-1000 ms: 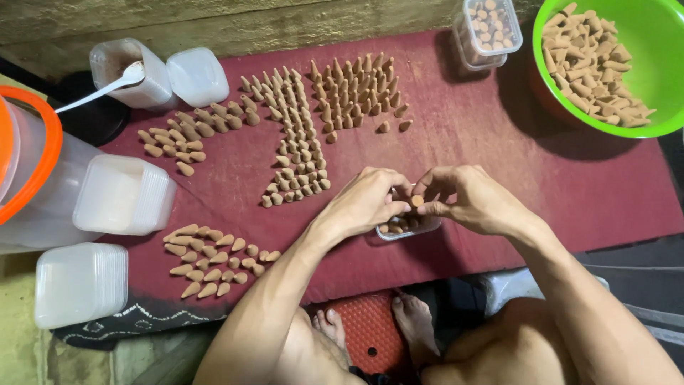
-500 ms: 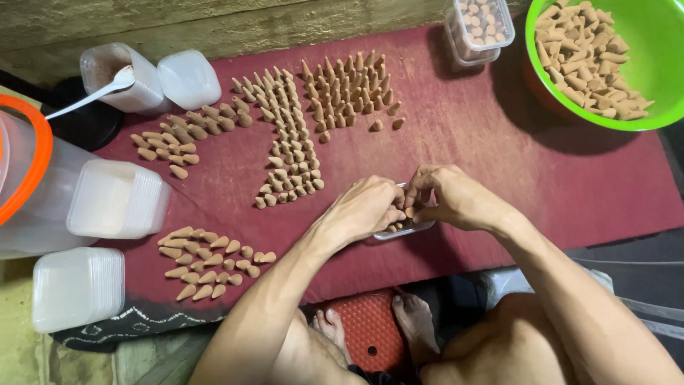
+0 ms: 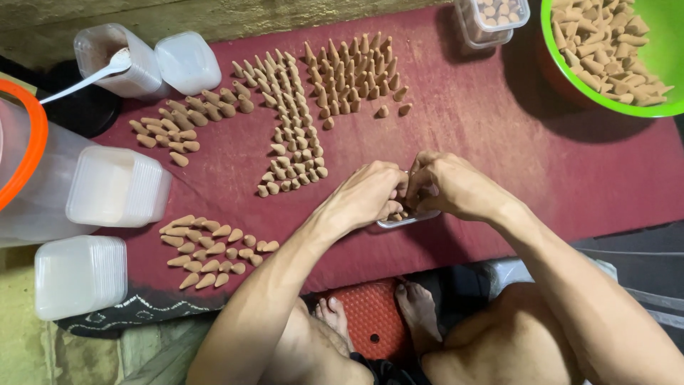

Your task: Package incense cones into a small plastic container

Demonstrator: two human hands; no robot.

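Small brown cones (image 3: 396, 214) are being packed into a clear plastic box (image 3: 409, 219) on the red mat (image 3: 499, 142), both grips pinched together over it: left hand (image 3: 370, 194), right hand (image 3: 445, 184). More cones from the standing rows (image 3: 292, 153) appear to be needed next.

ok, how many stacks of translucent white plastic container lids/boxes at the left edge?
2: one stack of translucent white plastic containers at mid-left beside the orange-rimmed jar, another at lower left. More may lie out of frame.
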